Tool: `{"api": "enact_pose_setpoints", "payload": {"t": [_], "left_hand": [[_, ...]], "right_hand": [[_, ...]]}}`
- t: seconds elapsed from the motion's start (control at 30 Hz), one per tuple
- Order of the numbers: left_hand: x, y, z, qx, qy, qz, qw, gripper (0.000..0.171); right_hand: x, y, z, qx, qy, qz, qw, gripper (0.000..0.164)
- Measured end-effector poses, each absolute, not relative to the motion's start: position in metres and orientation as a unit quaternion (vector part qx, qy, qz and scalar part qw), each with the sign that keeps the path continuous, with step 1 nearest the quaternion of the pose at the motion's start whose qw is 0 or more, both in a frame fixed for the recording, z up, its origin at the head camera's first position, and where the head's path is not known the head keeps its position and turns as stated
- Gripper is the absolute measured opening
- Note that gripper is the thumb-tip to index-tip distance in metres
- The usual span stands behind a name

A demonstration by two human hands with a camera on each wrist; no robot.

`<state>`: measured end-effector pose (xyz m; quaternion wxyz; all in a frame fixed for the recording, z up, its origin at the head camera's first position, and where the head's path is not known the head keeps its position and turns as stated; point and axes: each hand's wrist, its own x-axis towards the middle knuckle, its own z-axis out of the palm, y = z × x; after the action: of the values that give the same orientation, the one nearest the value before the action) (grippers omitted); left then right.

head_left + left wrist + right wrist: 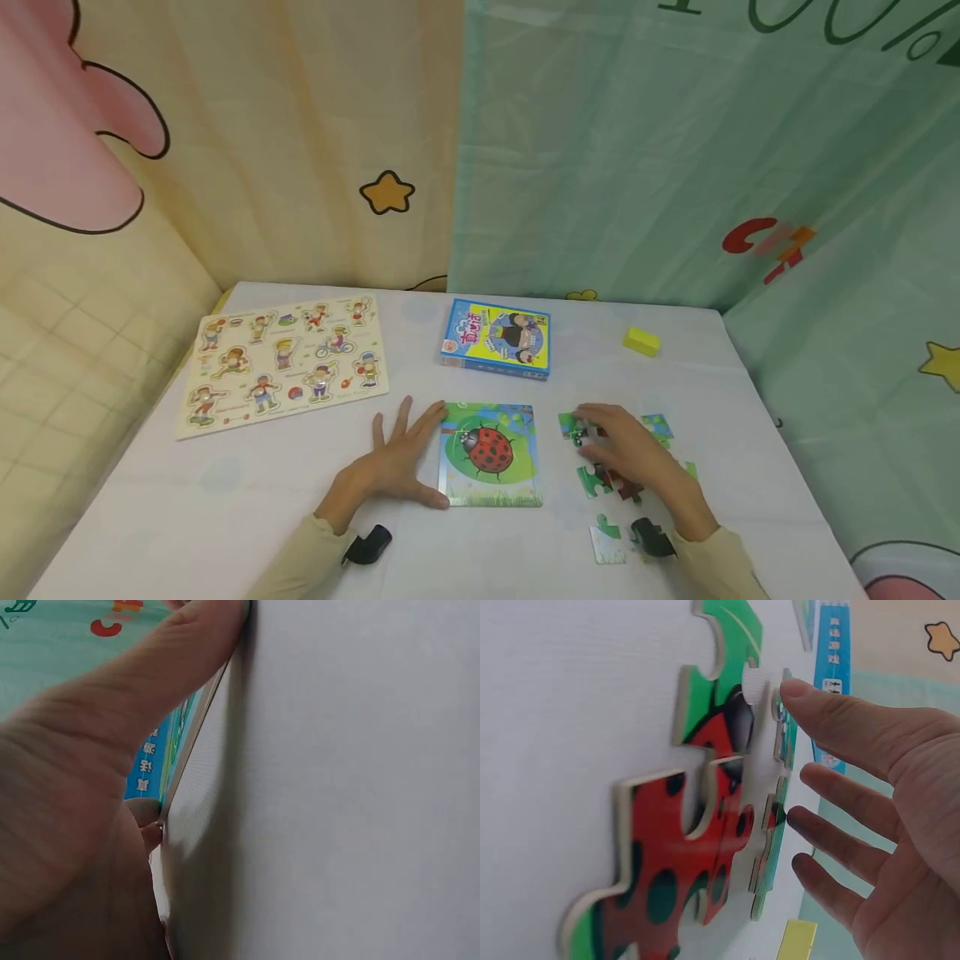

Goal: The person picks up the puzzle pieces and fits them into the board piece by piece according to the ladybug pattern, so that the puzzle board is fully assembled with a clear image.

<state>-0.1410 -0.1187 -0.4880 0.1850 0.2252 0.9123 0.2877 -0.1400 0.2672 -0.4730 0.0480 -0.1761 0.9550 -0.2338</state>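
Observation:
A square ladybug picture board [491, 450] lies near the middle of the table. My left hand [395, 462] is spread along its left edge, thumb at the lower corner and index finger at the upper one. Over a group of loose ladybug puzzle pieces [591, 482] reaches my right hand [626, 446], partly hiding them. The right wrist view has its thumb tip [795, 688] right at a piece at the back, the other fingers loosely extended. Red spotted pieces [656, 862] and a green-and-red piece [724, 712] lie flat beside that hand.
At the back left lies a peg board with sports figures [285, 362]. A blue and yellow box [497, 337] sits behind the picture board, and a yellow block [642, 341] at the back right. One grass-edged puzzle piece [608, 543] lies towards the front.

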Motion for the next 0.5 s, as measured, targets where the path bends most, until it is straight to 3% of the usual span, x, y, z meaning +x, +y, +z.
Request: {"api": "enact_pose_setpoints", "payload": {"t": [0.5], "left_hand": [[-0.145,-0.112,-0.489,0.218,0.915,0.27,0.206,0.131]], "right_hand": [[-0.158,0.248,-0.464,-0.163,0.954,-0.231,0.097,0.043]]}}
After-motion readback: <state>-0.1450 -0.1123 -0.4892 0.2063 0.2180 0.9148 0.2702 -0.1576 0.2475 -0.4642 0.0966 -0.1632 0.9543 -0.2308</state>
